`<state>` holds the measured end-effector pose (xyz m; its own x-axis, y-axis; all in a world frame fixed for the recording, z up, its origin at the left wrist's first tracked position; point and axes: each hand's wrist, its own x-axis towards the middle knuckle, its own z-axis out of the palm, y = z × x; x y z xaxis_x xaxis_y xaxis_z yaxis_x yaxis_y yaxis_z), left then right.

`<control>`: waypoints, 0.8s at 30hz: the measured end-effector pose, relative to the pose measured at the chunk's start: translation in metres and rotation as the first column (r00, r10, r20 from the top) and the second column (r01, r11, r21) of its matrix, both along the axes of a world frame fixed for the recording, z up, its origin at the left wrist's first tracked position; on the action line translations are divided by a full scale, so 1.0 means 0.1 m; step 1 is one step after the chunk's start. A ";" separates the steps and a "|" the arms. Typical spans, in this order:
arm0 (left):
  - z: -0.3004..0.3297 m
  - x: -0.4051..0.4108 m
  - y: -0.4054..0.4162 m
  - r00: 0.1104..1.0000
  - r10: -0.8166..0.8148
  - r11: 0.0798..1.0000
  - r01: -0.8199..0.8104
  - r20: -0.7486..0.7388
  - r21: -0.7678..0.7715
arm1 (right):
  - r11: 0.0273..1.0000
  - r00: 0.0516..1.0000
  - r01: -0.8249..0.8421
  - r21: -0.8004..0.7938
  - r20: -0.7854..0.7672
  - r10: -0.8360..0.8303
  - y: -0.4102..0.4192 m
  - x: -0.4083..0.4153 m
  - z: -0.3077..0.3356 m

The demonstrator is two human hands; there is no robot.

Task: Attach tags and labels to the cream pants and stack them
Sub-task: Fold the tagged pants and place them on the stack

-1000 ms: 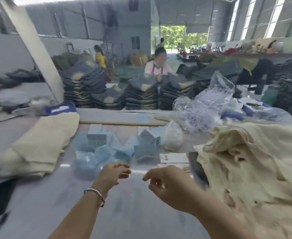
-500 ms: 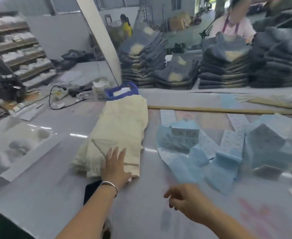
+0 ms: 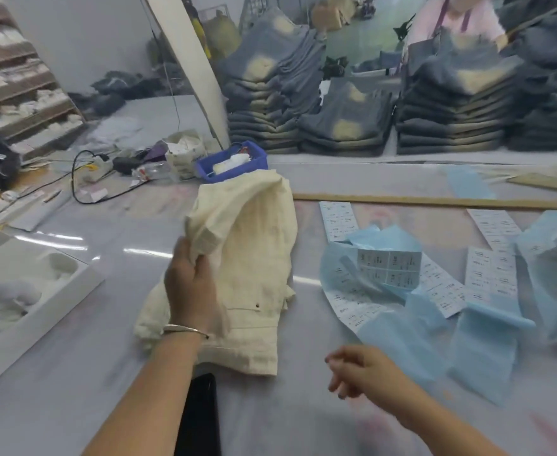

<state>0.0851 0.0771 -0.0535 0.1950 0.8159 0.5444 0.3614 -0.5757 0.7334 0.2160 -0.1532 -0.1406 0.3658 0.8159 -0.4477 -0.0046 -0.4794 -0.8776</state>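
A pile of folded cream pants (image 3: 254, 274) lies on the grey table (image 3: 73, 373) in front of me. My left hand (image 3: 190, 284) grips the left edge of the top pair and lifts it, so the cloth stands up in a fold. My right hand (image 3: 357, 370) hovers low over the table to the right of the pile, its fingers curled and pinched together; whether it holds something small is not clear. Sheets of white labels (image 3: 389, 268) on blue backing paper (image 3: 484, 347) lie scattered further right.
A dark phone (image 3: 201, 419) lies by my left forearm. A white box (image 3: 23, 291) sits at the left. A blue bin (image 3: 232, 161) stands behind the pile, with cables beside it. A wooden stick (image 3: 435, 202) crosses the table. Stacks of grey jeans (image 3: 451, 110) and a person stand beyond.
The view has swung left from a heap of cream cloth to the folded pile. My left hand went from lying flat on the pile to gripping and lifting the top pair.
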 end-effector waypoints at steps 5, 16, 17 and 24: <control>0.46 -0.18 -0.64 0.914 -0.398 0.885 0.404 -0.072 0.230 | 0.938 0.571 0.305 0.164 -0.820 -0.042 0.66 0.25 0.42; -0.53 -0.47 -1.06 0.462 -0.869 0.460 0.620 -0.177 -0.636 | 0.851 0.786 0.525 0.002 -0.386 -0.483 1.62 0.12 0.50; -0.49 -0.53 -0.99 0.531 -0.830 0.503 0.584 -0.170 -0.637 | 0.833 0.750 0.553 0.007 -0.439 -0.495 1.59 0.15 0.52; -0.33 -0.61 0.04 0.967 0.201 0.648 -0.013 0.155 -0.762 | 0.931 0.755 0.125 0.342 -0.642 0.134 1.04 -0.10 0.70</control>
<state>0.0240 0.0807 -0.0863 0.0401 0.9677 -0.2488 0.1711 0.2387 0.9559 0.2057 -0.0488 -0.0703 0.0899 0.9606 -0.2631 -0.6281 -0.1503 -0.7635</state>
